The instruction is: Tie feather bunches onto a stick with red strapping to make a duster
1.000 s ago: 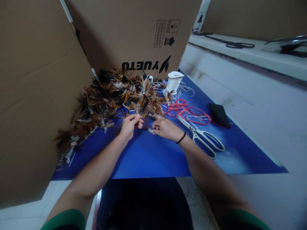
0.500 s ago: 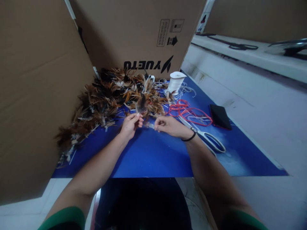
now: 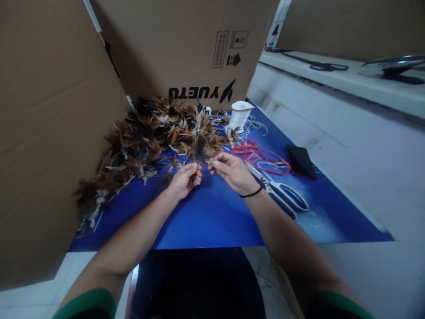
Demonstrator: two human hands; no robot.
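Dark feathers (image 3: 199, 150) stand up from the pinched fingertips of my left hand (image 3: 186, 179), above the front of the blue table. Close beside it, my right hand (image 3: 230, 172) is closed in a pinch on a small pale bit, seemingly a feather, too small to be sure. A narrow gap parts the two hands. Behind them lies a long heap of brown, black and white feathers (image 3: 146, 133). White-handled scissors (image 3: 285, 195) lie by my right wrist, partly hidden under it.
A white spool of ribbon (image 3: 239, 116) stands at the back, with loose red ribbon (image 3: 265, 161) in front. A black phone-like object (image 3: 301, 161) lies to the right. Cardboard walls (image 3: 199, 48) rise behind and at the left of the blue table (image 3: 212, 221).
My right hand has lifted slightly and turned, bringing its fingertips up near the feathers in my left hand. The left hand stays pinched. The view has shifted a little.
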